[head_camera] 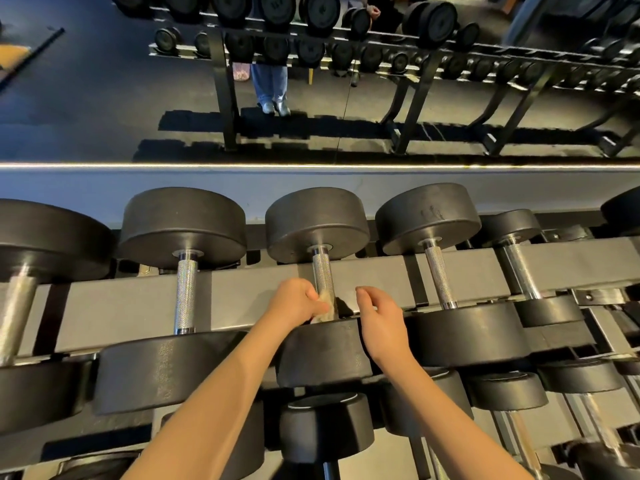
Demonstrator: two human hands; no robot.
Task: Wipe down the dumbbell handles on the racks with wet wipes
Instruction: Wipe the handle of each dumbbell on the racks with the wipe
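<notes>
Centre of the frame, my left hand had its fingers curled round the wet wipe, pressing it against the lower end of the middle dumbbell's knurled handle so the cloth wrapped the steel where palms grip. My right hand hovered just beside it, fingers loosely bent and holding nothing, above the near head, ready, I'd judge, to steady the weight on the rack.

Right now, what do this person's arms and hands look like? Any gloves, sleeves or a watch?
Nothing is worn on them that shows. The left hand and the right hand have no gloves, and no ring can be made out. The left forearm and the right forearm are bare down to the bottom edge of the picture, with no sleeve, cuff, watch or wristband in view.
</notes>
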